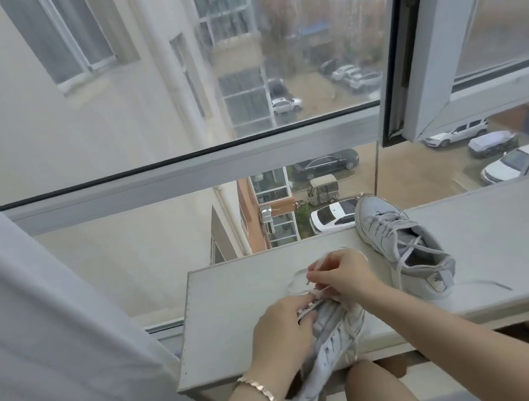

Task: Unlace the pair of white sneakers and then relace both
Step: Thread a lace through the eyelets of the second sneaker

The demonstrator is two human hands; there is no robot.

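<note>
At the near edge of the pale white table [236, 303], the left hand [279, 335] grips the white mesh sneaker [336, 334], lengthwise toward the window; the right hand [339, 274], just beyond, pinches its thin white lace [318, 263].

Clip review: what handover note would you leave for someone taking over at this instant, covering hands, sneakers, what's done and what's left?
Left hand grips the near sneaker by its eyelets, its heel toward the lap.
Right hand pinches its lace just above the eyelets.
Second sneaker stands on the white shelf, loosely laced, ends untied.
Done: unclear whether the near sneaker is being unlaced or relaced.
Left: finish it, then likely the second.
</note>
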